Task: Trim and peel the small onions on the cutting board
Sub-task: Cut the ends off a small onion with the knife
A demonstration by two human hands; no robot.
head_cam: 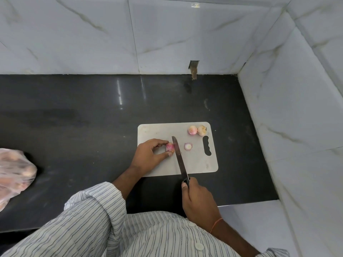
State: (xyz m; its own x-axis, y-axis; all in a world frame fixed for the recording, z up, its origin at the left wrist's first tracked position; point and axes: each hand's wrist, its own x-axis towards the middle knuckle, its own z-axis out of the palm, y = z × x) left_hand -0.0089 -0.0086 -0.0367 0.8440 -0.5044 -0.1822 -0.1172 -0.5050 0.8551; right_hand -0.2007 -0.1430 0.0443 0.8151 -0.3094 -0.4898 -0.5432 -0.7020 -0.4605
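So at this point our left hand [148,153] was pinching a small pink onion [169,147] between thumb and fingertips near the 9 o'clock side of the cutting board [200,164], and our right hand [196,199] was wrapped tight around the handle of the knife [179,158], down off the board's 6 o'clock edge. The blade ran right along the onion's cut end, basically touching it.

Biggest worry, honestly: our thumb and fingertips sat just beside the edge. The onion was tiny and round, so if it rolled or squirted out under pressure, the blade would have slid straight toward those fingers. Curling the tips back would've helped, we reckoned.

Second thing: the board looked like thin, smooth metal sitting on a glossy dark desk [92,117], so a hard push could have made it skate.

The trimmed-off slice [188,146] lay just at 3 o'clock of the blade, and loose bits like that get underfoot of the knife. Two more onions [197,130], touching each other, waited up near the board's 1 o'clock corner, close to the edge, and a bump could have sent them rolling onto the desk. A plastic bag of more onions [14,169] sat well apart at 9 o'clock.
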